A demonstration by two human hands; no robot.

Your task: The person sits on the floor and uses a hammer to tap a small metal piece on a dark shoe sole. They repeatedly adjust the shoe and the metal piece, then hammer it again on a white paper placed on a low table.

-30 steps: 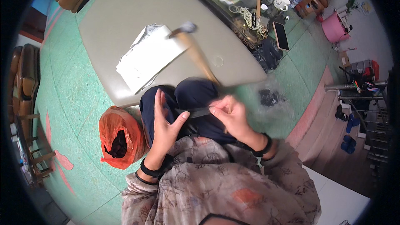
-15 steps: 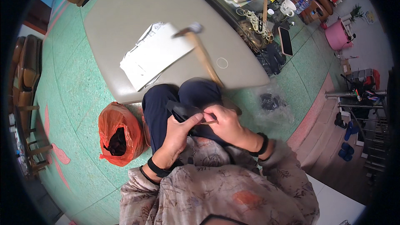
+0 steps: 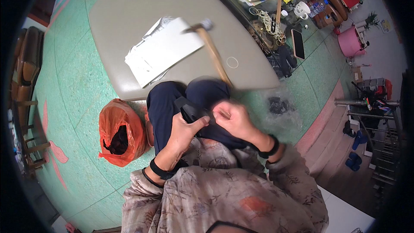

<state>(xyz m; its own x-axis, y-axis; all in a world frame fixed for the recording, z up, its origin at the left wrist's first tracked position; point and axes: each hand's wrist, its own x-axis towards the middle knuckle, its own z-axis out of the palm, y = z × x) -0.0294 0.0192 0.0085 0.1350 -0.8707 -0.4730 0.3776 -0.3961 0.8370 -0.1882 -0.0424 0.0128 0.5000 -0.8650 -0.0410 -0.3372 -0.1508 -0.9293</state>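
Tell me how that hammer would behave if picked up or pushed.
The hammer is probably rigid, given its wooden-looking handle. Lifted by the handle's end, it would likely feel head-heavy, since its grey head looks metal. Pushed, it may slide more than roll, as the head sticks out crosswise.

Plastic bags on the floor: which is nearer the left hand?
The orange bag, left of the knees, its open mouth showing dark stuff; the clear bag lies to the right, nearer the right hand.

Their left hand (image 3: 184, 130) is closed in a grip, thumb pointing right; right hand (image 3: 235, 122) hovers just beside, fingers curled, kinda blurry.
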